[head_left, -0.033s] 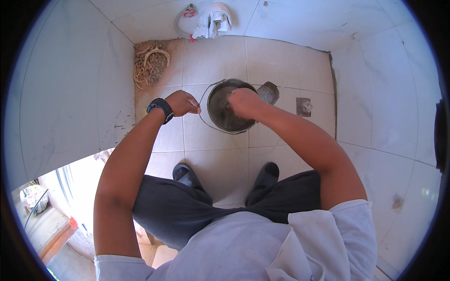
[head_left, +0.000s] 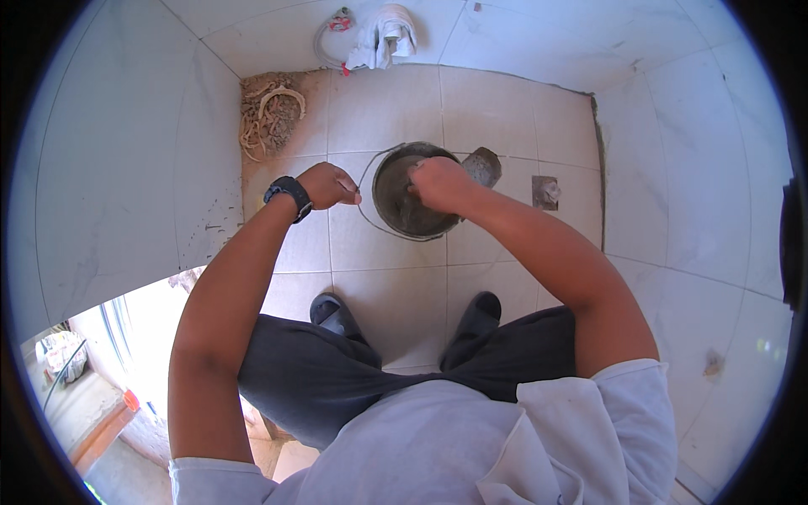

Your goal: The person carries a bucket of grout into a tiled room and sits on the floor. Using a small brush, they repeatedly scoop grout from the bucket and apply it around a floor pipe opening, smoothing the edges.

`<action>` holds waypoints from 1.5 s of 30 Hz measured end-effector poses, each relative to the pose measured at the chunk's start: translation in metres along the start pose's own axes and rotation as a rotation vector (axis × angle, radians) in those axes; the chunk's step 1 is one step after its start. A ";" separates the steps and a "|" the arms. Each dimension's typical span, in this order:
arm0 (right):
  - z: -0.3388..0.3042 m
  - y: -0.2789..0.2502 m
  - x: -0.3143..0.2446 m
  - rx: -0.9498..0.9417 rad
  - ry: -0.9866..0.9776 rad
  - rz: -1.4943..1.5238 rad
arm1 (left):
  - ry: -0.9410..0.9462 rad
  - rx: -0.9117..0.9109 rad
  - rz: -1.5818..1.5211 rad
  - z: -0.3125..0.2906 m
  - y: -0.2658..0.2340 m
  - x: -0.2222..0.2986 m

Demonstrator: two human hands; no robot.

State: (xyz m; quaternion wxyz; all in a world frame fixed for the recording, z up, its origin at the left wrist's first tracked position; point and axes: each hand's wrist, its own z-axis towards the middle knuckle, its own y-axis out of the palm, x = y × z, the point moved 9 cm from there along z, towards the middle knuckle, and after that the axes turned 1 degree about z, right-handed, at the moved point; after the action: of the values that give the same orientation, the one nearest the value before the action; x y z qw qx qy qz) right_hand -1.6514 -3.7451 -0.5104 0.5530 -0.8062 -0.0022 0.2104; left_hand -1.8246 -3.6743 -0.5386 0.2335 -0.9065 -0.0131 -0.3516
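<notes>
A dark, round bucket (head_left: 389, 190) stands on the tiled floor in front of me, with grey wet-looking mix (head_left: 402, 172) inside. Its thin wire handle (head_left: 374, 220) is swung out to the left. My left hand (head_left: 330, 186), with a black watch at the wrist, is closed in a pinch on that handle. Over the right part of the bucket's mouth is my right hand (head_left: 439, 183), fingers curled closed; what they grip, if anything, is hidden beneath the hand. A grey, crusted, blocky piece (head_left: 483, 167) lies against the bucket's right side, partly covered by my right forearm.
Rubble and pale strips (head_left: 271, 118) fill the far left floor corner. A square floor cut-out (head_left: 546, 193) with crumpled stuffing lies to the right. White cloth (head_left: 389, 38) and a grey hose (head_left: 321, 46) hang at the far wall. My sandalled feet (head_left: 337, 316) stand near the bucket.
</notes>
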 end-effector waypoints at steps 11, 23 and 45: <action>-0.025 -0.085 0.004 0.085 -0.012 0.106 | 0.002 0.002 0.052 0.000 0.000 0.001; -0.053 -0.155 -0.013 0.122 0.141 0.237 | 0.020 -0.002 0.147 0.000 -0.002 0.009; -0.084 -0.086 -0.070 0.508 -0.181 -0.374 | 0.112 -0.004 0.312 0.006 0.005 0.014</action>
State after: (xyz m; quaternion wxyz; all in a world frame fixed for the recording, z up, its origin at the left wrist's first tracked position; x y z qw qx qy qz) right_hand -1.6666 -3.8029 -0.3852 0.7631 -0.6060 -0.1470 0.1699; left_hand -1.8095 -3.6776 -0.5359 0.2841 -0.8768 0.1417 -0.3611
